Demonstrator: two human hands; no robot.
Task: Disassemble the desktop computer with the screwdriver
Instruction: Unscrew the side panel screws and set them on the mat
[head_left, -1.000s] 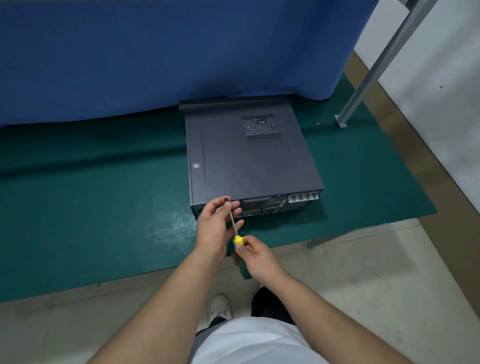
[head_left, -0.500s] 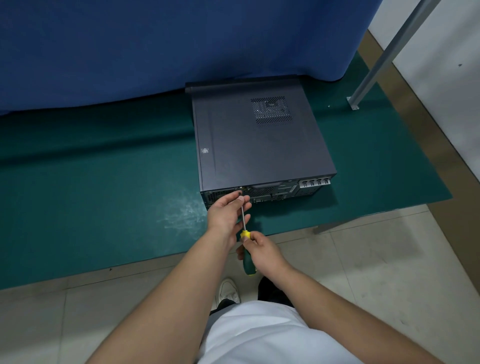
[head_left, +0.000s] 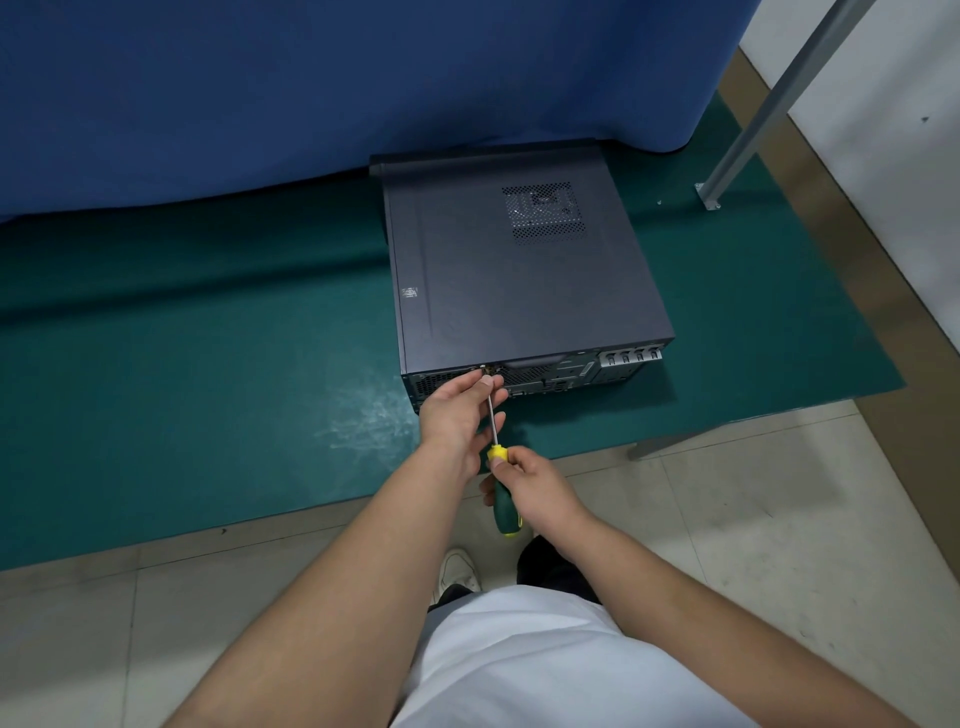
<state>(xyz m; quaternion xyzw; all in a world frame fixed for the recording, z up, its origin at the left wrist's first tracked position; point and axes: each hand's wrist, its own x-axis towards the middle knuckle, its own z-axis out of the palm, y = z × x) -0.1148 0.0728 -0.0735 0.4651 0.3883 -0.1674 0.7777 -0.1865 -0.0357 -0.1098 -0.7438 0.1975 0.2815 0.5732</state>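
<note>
Centrally, the desktop computer is laid flat on the green mat, its rear panel set just back from the mat's near edge and its far end tucked against the blue curtain. Wide bare mat is left to its left, a narrower strip to its right, where a slanted metal post is footed near the mat's far corner. The screwdriver is gripped at its green and yellow handle by the right hand, while its shaft is pinched near the tip by the left hand, the tip being held at the rear panel's upper edge. The screw itself is hard to make out. Much of the handle is hidden by fingers, and the rear ports are seen only obliquely.
</note>
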